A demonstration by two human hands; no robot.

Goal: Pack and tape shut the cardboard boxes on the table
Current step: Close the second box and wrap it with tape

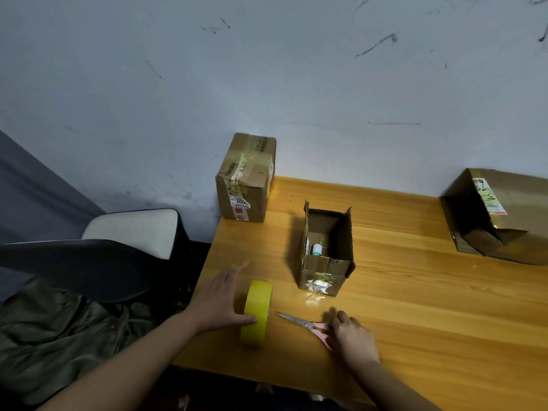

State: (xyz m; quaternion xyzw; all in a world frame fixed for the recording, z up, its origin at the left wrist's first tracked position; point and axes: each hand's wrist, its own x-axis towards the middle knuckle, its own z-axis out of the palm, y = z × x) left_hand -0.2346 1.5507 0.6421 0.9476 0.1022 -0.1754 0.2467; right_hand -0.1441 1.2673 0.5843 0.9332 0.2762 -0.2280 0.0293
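open box [326,250]: flaps up, small white bottle [316,249] inside
taped box [245,179]: sealed, back-left of wooden surface [415,307]
left hand [221,298]: fingers straight against yellow tape roll [257,311]
right hand [350,336]: fingers curled on pink scissors [302,324]

This is looking like a plain room at home or a small back office being used for parcel packing. A scuffed, marked whitewashed wall [267,69] is filling the view from ten to two o'clock, a varnished wooden table [415,292] is sitting against it, worn reused cardboard boxes [244,179] are standing on it, and a dark chair [89,262] with a pale cushion is waiting at nine o'clock.
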